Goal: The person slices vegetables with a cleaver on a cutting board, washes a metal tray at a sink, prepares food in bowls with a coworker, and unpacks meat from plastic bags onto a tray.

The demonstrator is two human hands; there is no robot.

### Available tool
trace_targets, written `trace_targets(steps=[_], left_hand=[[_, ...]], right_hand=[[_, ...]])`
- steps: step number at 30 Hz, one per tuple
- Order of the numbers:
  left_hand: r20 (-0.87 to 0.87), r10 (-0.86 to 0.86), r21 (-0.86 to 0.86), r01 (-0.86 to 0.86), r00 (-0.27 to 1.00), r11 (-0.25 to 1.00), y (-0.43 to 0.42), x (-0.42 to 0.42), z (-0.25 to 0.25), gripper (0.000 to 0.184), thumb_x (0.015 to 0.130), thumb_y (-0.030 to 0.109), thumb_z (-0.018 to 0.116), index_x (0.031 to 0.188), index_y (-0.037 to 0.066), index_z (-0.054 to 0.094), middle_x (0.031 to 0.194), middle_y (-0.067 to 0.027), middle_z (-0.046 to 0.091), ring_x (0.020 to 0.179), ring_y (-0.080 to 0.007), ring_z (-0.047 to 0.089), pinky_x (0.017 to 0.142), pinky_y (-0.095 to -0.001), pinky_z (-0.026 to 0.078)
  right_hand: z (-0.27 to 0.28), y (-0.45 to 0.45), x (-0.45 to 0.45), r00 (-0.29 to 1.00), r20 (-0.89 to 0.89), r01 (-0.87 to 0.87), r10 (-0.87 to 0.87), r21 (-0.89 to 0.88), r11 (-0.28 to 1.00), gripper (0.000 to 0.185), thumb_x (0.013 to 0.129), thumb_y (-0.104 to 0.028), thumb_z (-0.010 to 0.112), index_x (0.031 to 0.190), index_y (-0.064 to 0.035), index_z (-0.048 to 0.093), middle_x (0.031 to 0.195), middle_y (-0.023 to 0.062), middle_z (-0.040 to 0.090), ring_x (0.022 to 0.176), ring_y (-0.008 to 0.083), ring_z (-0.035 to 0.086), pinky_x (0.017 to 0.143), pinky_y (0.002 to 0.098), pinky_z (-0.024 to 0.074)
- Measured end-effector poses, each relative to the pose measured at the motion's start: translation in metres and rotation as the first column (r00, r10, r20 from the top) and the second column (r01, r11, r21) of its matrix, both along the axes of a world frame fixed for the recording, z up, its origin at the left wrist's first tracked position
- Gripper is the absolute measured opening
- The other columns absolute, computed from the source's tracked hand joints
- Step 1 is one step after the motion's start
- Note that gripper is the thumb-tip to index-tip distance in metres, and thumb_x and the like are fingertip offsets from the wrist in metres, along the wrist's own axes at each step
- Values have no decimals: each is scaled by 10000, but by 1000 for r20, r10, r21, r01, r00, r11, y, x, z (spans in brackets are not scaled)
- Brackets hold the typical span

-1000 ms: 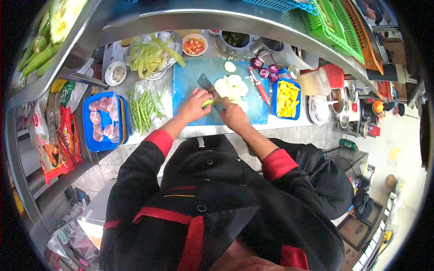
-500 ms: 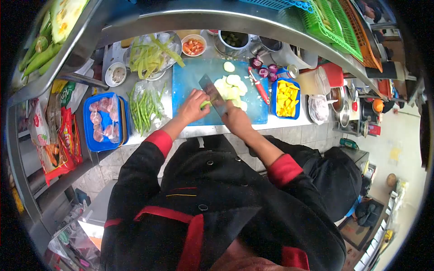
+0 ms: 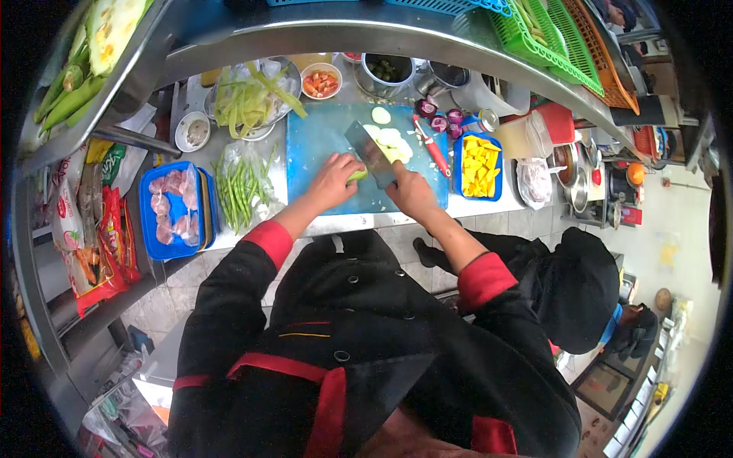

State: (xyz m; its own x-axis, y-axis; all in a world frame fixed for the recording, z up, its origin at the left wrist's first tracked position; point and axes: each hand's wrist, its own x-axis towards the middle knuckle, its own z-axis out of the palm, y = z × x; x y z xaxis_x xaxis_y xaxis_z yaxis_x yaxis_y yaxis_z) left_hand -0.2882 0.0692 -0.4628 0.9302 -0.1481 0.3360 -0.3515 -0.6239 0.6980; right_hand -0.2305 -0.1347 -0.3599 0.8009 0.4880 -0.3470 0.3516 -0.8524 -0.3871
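My left hand (image 3: 336,180) grips a green vegetable piece (image 3: 356,175) on the blue cutting board (image 3: 309,137). My right hand (image 3: 413,194) is closed round the handle of a cleaver (image 3: 369,155), whose wide blade slants up and left beside that piece. Pale green slices (image 3: 391,142) lie in a heap just right of the blade, with one round slice (image 3: 381,115) above them. A red-handled peeler or knife (image 3: 432,146) rests at the board's right edge.
Left stand green beans (image 3: 237,191), a blue tub of meat (image 3: 154,243) and a bowl of peelings (image 3: 254,99). Right are cut red onions (image 3: 438,124) and a blue tray of yellow chunks (image 3: 479,166). A metal shelf (image 3: 321,34) spans above. Another person (image 3: 580,290) is at lower right.
The cleaver and my right hand have shifted slightly right, away from my left fingers. The other person at lower right has moved further right. The whole view has shifted slightly.
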Motion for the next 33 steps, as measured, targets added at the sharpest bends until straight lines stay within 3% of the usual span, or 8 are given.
trace_targets(steps=[3, 9, 13, 14, 18, 23, 29, 33], left_hand=[[-26, -22, -1, 22, 999, 1000, 6, 3, 1, 396, 724, 44, 686, 1113, 81, 619, 1089, -114, 566, 1031, -340, 532, 917, -424, 475], [-26, -64, 20, 65, 998, 998, 12, 10, -2, 423, 723, 32, 697, 1134, 75, 611, 1111, -122, 578, 1047, -348, 547, 937, -426, 479], [-87, -72, 11, 73, 994, 997, 15, 0, 3, 418, 748, 48, 707, 1153, 60, 602, 1138, -139, 591, 1090, -354, 558, 967, -432, 470], [-128, -82, 7, 83, 988, 997, 16, 0, 8, 418, 754, 46, 706, 1159, 61, 602, 1142, -138, 592, 1094, -356, 558, 974, -431, 469], [-112, -91, 13, 93, 989, 996, 16, 3, 7, 418, 756, 39, 704, 1160, 63, 601, 1138, -139, 595, 1099, -354, 561, 969, -428, 474], [-125, -107, 3, 108, 986, 994, 22, -1, 8, 403, 754, 44, 712, 1144, 59, 611, 1118, -137, 608, 1096, -353, 565, 958, -425, 481], [-133, -90, 24, 94, 987, 995, 22, -2, 2, 407, 757, 52, 717, 1152, 62, 617, 1121, -140, 615, 1083, -357, 572, 956, -426, 483], [-127, -102, 36, 108, 987, 994, 28, -5, 6, 401, 762, 58, 719, 1150, 66, 619, 1126, -139, 616, 1087, -356, 575, 952, -425, 486]], right_hand=[[16, -7, -6, 1000, -10, -28, 29, 24, 999, 302, 830, -121, 607, 1069, -2, 466, 811, 311, 649, 790, 494, 643, 728, 577, 511], [-64, 7, -7, 999, 41, -13, 8, 126, 992, 264, 831, -114, 592, 1038, 1, 475, 805, 308, 649, 782, 498, 640, 709, 574, 510], [-4, 0, -1, 1000, -20, -18, 18, -22, 1000, 313, 832, -131, 635, 1087, -29, 484, 883, 287, 673, 831, 466, 667, 741, 545, 545], [0, -3, -4, 1000, -8, -25, 26, 46, 999, 257, 840, -118, 582, 1046, -2, 483, 820, 311, 653, 775, 494, 643, 693, 565, 516], [-45, 13, -14, 1000, -12, -20, 21, 71, 997, 277, 838, -122, 591, 1056, 9, 482, 841, 315, 652, 818, 480, 653, 730, 552, 525], [-1, 3, -5, 996, -18, -82, 82, 21, 996, 288, 831, -124, 604, 1057, 10, 486, 830, 309, 653, 819, 478, 656, 739, 546, 529], [-44, 9, -13, 999, 5, -54, 54, 23, 998, 333, 838, -140, 632, 1116, -33, 482, 879, 286, 672, 833, 454, 671, 746, 538, 548], [-4, 9, -7, 997, -26, -71, 69, -53, 996, 325, 826, -120, 616, 1114, -28, 495, 877, 285, 674, 837, 441, 681, 739, 532, 554]])
